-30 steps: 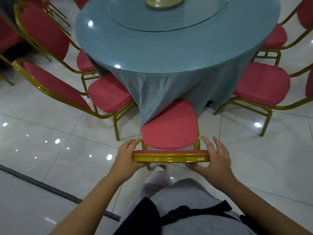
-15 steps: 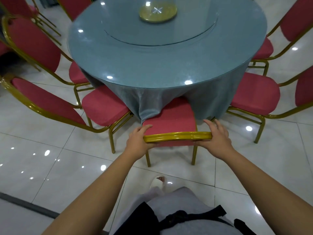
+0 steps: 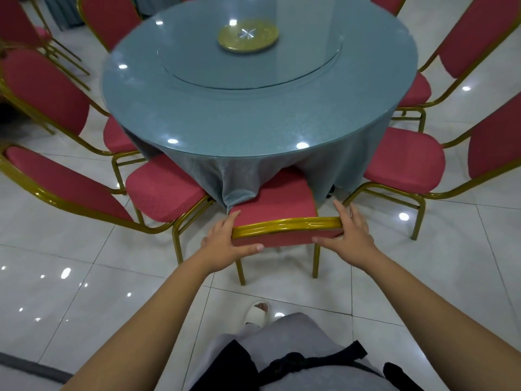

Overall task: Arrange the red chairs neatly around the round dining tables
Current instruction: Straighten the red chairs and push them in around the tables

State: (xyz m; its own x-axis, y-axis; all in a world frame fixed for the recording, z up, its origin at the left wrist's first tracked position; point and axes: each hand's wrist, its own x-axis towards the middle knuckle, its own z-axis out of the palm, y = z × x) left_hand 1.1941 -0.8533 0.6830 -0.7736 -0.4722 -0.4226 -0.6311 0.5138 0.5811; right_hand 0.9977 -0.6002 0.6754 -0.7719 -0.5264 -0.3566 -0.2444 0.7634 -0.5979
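I have both hands on the top of the red chair (image 3: 275, 203) in front of me. My left hand (image 3: 225, 244) holds the left end of its gold top rail (image 3: 286, 224), and my right hand (image 3: 348, 235) holds the right end. I hold both ends so the chair goes in straight and does not twist.

The fingers (image 3: 233, 218) of my left hand curl over the rail, with the thumb pressed flat on the red back pad just below it. The fingers of my right hand lie close together over the other end, with the thumb under the rail on the pad. So each hand is pinching the chair back.

The chair stands with its seat partly under the round bench (image 3: 197, 114). The blue cloth (image 3: 239, 182) hangs down and rests on the front of the seat, so I think the chair is almost in far enough.

A second chair (image 3: 166, 187) sits just beside it on the left, and a third chair (image 3: 406, 159) is near on the right. Both point at the middle of the bench, like spokes. I think my chair needs the same gap on each side to look neat.

A gold plate (image 3: 248, 36) sits on the glass turning tray in the middle. My slipper (image 3: 256, 313) is on the shiny white floor (image 3: 84, 277), behind the chair.
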